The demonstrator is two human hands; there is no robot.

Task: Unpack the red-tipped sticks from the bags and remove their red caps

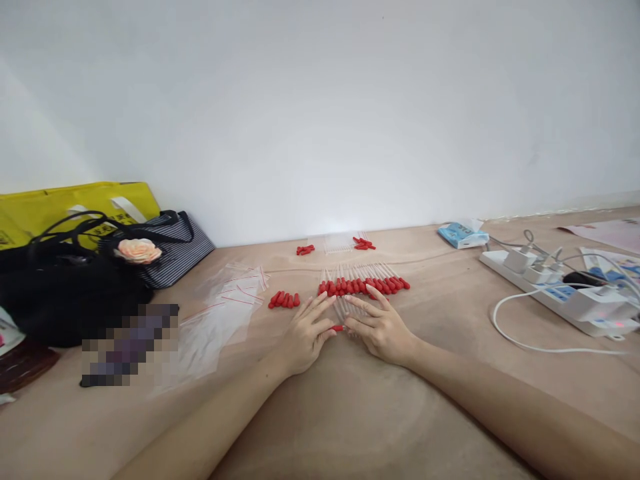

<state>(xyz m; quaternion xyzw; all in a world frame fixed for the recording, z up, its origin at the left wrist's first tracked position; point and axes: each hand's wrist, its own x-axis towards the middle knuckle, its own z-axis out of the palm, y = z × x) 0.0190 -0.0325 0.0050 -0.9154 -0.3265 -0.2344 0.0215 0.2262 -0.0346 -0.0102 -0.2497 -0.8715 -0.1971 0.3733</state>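
Observation:
My left hand and my right hand lie close together on the tan table, fingers stretched toward each other. Between their fingertips is a small red cap on a clear thin tube; both hands pinch at it. Just beyond the fingers runs a row of several clear tubes with red caps. A small heap of loose red caps lies left of that row.
Clear zip bags lie left of my left hand. Black, striped and yellow bags stand at the far left. A white power strip with plugs and cables is on the right. More red caps and a blue packet sit near the wall.

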